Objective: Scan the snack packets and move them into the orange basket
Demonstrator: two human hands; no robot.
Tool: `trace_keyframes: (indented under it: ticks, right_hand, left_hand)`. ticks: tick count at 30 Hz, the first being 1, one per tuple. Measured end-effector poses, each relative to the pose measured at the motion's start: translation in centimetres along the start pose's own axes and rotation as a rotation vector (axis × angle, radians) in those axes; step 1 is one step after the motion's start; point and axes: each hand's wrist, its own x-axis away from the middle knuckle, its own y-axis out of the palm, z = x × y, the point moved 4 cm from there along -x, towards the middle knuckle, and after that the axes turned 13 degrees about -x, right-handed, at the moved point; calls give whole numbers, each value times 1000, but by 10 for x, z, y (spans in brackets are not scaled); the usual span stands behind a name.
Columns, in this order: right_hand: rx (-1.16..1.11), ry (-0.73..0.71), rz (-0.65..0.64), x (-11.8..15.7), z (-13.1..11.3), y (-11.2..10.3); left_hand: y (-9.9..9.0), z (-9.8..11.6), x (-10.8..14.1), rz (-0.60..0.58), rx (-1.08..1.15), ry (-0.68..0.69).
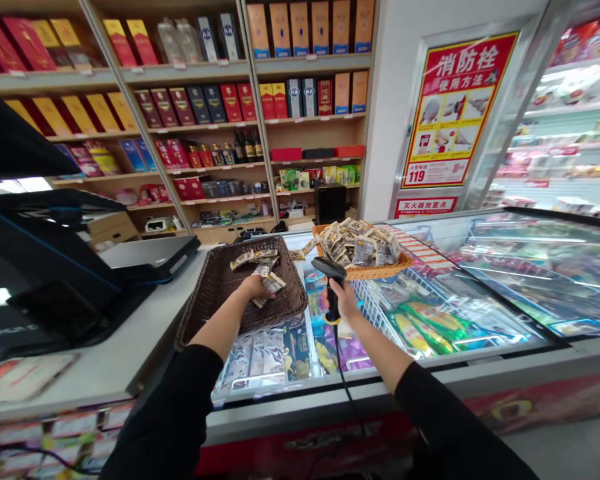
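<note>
My right hand (344, 300) is wrapped round the handle of a black barcode scanner (330, 270), its cable hanging down over the freezer's front. Inside a dark brown wicker basket (215, 287), my left hand (254, 287) has its fingers closed on a small snack packet (274, 283). Several similar packets (254, 258) lie in the basket around it. Beyond the scanner, an orange-tan basket (380, 272) is heaped with many small wrapped packets (353, 240). A few loose packets (304, 251) rest on the glass between the two baskets.
A glass-topped chest freezer (455, 357) holding bagged frozen goods spreads below and to the right. On the left are a counter (110, 340), a scale (150, 257) and a checkout terminal (45, 280). Shelves (205, 127) of boxed goods line the back wall.
</note>
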Motion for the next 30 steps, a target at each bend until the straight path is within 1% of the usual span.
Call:
trace_keyframes:
  ticks: [2,3,5,7,9,11,14,16,21,24,27,30]
  right_hand:
    - [-14,-1,37,3,3,1]
    - [-22,3,47,4,4,1]
    - [-29,18,36,9,6,0]
    - [3,39,-35,14,6,-1]
    - [88,32,-129,20,3,1]
    - [221,-1,-190,25,-1,3]
    - [425,-59,-206,28,-5,8]
    - [507,-89,-206,28,-6,11]
    - [583,-137,-226,27,-8,16]
    - [639,-125,-254,28,-9,18]
    - [684,-107,-283,29,-9,19]
    - [652,-96,-281,30,-5,19]
  left_hand:
    - [0,2,-1,11,125,-1]
    - [-1,3,-2,32,244,2]
    - [-3,9,-2,82,563,12]
    - [-4,15,-2,113,840,21]
    - [-3,22,-1,118,957,24]
    - [-3,28,2,123,955,33]
    - [-3,33,6,121,907,66]
    - [-3,35,7,125,881,86]
    - [-4,39,11,132,859,140]
    - [-4,42,12,118,884,148]
    - [-5,44,13,128,877,138]
    - [-5,44,13,128,871,139]
